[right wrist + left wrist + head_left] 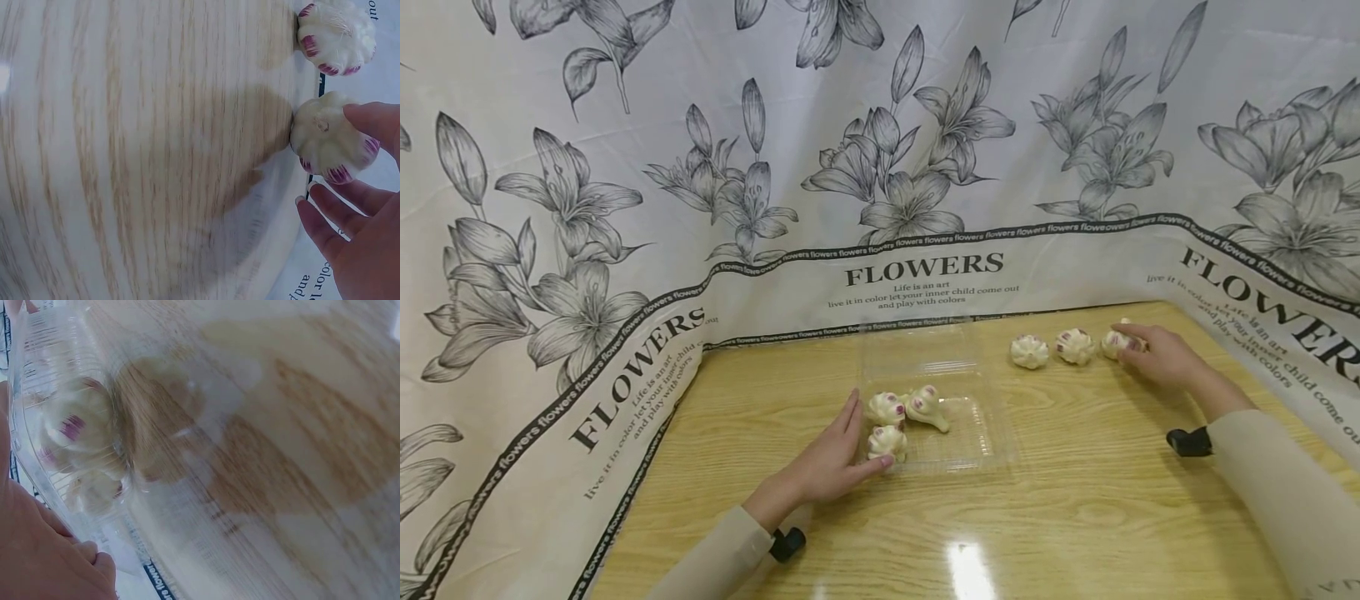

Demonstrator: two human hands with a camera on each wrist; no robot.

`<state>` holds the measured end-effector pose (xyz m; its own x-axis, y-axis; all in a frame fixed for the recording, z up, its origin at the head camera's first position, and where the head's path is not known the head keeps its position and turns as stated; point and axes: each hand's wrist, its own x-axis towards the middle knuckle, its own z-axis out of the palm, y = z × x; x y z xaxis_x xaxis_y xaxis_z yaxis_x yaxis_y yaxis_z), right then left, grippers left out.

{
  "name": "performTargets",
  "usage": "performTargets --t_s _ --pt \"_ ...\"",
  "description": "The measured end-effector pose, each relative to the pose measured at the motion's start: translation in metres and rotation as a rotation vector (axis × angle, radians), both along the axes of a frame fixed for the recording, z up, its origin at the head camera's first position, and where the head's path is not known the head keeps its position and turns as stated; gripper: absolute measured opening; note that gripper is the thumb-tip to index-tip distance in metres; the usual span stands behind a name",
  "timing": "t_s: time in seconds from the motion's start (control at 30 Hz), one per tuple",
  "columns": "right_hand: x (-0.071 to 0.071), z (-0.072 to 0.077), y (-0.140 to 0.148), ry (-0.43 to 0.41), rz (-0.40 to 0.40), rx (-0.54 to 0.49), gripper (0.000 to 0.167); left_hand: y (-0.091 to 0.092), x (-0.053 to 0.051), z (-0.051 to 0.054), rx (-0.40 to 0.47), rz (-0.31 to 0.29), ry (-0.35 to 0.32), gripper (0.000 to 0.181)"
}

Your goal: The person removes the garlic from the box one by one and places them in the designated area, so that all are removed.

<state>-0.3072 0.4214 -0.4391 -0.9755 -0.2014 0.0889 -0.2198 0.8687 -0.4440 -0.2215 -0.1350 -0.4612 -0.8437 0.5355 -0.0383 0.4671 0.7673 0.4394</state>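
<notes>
A clear plastic box (987, 429) lies with its lid folded back, holding three garlic bulbs (927, 405), whitish with purple marks. My left hand (829, 460) rests along the box's left side, fingers extended and thumb at the front corner. Through the box wall in the left wrist view, a bulb (78, 428) shows. At the back right, my right hand (1161, 357) pinches a garlic bulb (328, 140) between thumb and fingers, low at the table. Two more bulbs, a middle one (1075, 346) and a left one (1029, 352), stand in a row beside it.
The wooden table (1060, 517) has a glossy surface with a bright reflection at the front. A white curtain (925, 283) printed with flowers and lettering encloses its back and sides. A black wrist mount (1189, 442) sits under the right sleeve.
</notes>
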Motion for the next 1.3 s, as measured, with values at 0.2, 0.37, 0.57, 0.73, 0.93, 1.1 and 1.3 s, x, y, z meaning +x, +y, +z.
performTargets --t_s 0.2,0.37,0.57,0.73,0.93,1.1,1.3 --pt "-0.001 0.001 -0.002 -0.005 -0.017 0.017 0.054 0.001 0.000 0.000 0.005 0.000 -0.004 0.111" --pt "-0.001 -0.001 -0.002 -0.024 -0.022 0.006 0.054 0.000 -0.001 -0.001 0.002 -0.006 0.012 0.111" --pt "-0.005 -0.004 -0.001 -0.010 0.009 -0.017 0.052 0.000 -0.001 -0.003 0.002 -0.011 0.032 0.111" --pt "-0.008 -0.007 0.001 -0.007 0.013 -0.014 0.051 0.000 -0.002 -0.004 0.007 -0.009 0.029 0.111" --pt "-0.009 -0.009 0.004 0.014 0.014 -0.015 0.049 0.000 -0.002 -0.002 0.006 -0.007 0.025 0.112" --pt "-0.009 -0.010 0.004 0.023 0.014 -0.029 0.049 0.000 -0.001 -0.001 0.000 -0.003 0.020 0.111" --pt "-0.010 -0.009 0.004 -0.011 0.008 -0.054 0.052 0.000 0.000 0.000 0.010 -0.002 0.013 0.111"
